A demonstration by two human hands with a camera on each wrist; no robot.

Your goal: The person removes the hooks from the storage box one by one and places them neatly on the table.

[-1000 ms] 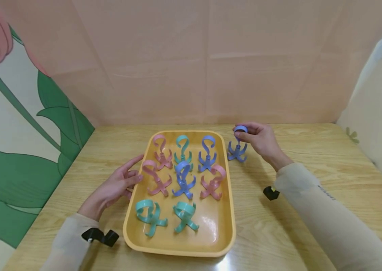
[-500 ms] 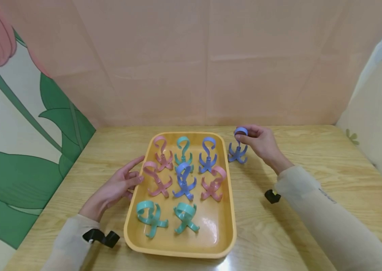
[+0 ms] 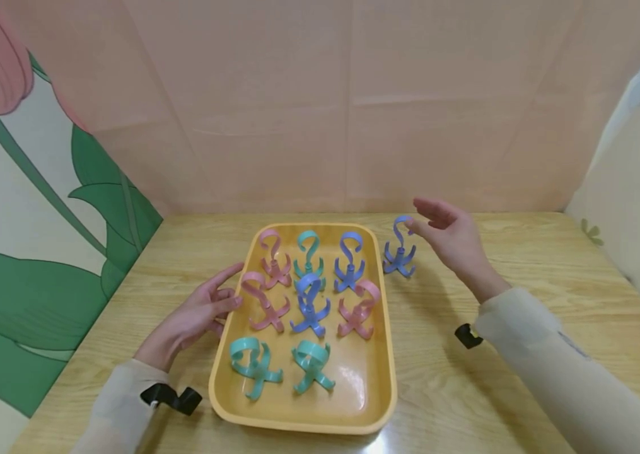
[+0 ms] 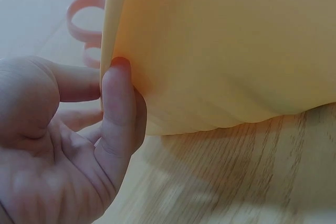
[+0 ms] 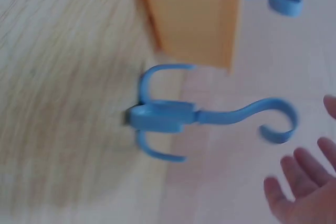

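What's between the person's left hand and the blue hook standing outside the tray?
The yellow tray, with hooks in it, lies between the left hand and that blue hook; the head view shows this.

The person's left hand (image 3: pixel 195 315) and right hand (image 3: pixel 458 246) are bare below long, pale cream sleeves. The left sleeve (image 3: pixel 112 413) shows faint creases; the right sleeve (image 3: pixel 598 394) bears a small strip of dark lettering (image 3: pixel 574 345), too blurred to read. An angular black left wrist mount (image 3: pixel 170 398) has a stepped outline; the black right wrist mount (image 3: pixel 468 337) is notched, with a yellow patch.
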